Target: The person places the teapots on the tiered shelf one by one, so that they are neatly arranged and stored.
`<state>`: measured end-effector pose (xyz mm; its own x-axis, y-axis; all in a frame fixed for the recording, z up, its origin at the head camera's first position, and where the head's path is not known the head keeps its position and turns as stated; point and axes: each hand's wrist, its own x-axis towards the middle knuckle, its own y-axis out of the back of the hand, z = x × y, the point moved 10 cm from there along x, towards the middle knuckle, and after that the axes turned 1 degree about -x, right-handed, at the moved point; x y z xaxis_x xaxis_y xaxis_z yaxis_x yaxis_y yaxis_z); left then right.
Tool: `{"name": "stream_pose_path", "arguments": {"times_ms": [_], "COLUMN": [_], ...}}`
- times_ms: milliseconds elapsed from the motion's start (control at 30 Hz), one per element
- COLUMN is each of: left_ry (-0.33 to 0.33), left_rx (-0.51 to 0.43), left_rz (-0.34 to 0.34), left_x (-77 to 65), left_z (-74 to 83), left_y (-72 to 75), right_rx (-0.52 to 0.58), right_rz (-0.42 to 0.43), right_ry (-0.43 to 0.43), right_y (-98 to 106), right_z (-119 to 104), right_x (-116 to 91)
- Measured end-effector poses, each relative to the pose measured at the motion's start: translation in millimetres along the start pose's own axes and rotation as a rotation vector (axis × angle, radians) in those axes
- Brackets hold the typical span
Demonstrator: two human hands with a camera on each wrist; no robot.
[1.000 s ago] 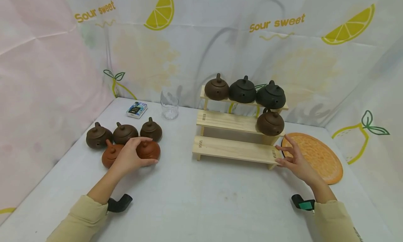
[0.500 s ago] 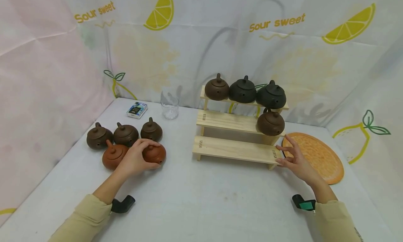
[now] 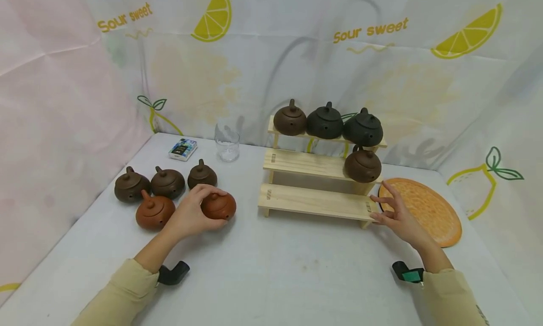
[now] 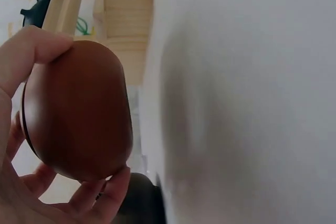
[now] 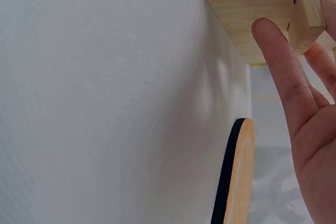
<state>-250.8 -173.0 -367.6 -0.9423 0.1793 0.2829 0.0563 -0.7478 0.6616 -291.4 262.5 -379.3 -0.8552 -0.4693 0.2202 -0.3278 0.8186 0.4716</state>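
My left hand [image 3: 193,215] grips a reddish-brown clay teapot [image 3: 219,206], thumb on the near side and fingers around the far side. In the left wrist view the teapot [image 4: 84,114] hangs over the white table, its shadow beside it. Another reddish teapot [image 3: 155,212] sits just left of that hand. Behind stand three dark brown teapots [image 3: 168,183] in a row. My right hand [image 3: 399,217] holds the right end of a three-tier wooden stand [image 3: 314,201], thumb and fingers on either side of the bottom board. In the right wrist view the thumb [image 5: 281,61] lies straight against the wood.
Three teapots [image 3: 325,122] fill the top tier, and one brown teapot [image 3: 363,166] sits at the middle tier's right end. A round pizza-patterned board [image 3: 428,210] lies right of the stand. A clear glass [image 3: 227,144] and a small box [image 3: 183,149] stand at the back left.
My left hand has moved right with the reddish teapot, away from the other reddish one. The right hand stays at the stand's end.
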Motion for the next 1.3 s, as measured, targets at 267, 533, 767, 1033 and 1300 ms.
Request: {"name": "stream_pose_path", "arguments": {"times_ms": [267, 533, 767, 1033, 1300], "left_ry": [-0.144, -0.225, -0.278, -0.369, -0.418], "left_rx": [-0.068, -0.108, -0.135, -0.177, -0.188], "left_rz": [0.034, 0.011, -0.044, -0.104, -0.140], "left_x": [16.6, 35.3, 51.4, 69.3, 92.8], "left_z": [33.6, 63.2, 83.6, 113.0, 136.8], "left_y": [2.2, -9.7, -22.6, -37.2, -56.1], "right_rx": [-0.009, 0.017, 0.016, -0.005, 0.009], "right_rz": [-0.003, -0.006, -0.001, 0.007, 0.013], "right_ry": [-0.003, -0.007, -0.005, -0.038, -0.024], "right_y": [0, -1, 0, 1, 1], "right_z": [1, 0, -1, 4, 2], "right_x": [0, 1, 0, 1, 0]}}
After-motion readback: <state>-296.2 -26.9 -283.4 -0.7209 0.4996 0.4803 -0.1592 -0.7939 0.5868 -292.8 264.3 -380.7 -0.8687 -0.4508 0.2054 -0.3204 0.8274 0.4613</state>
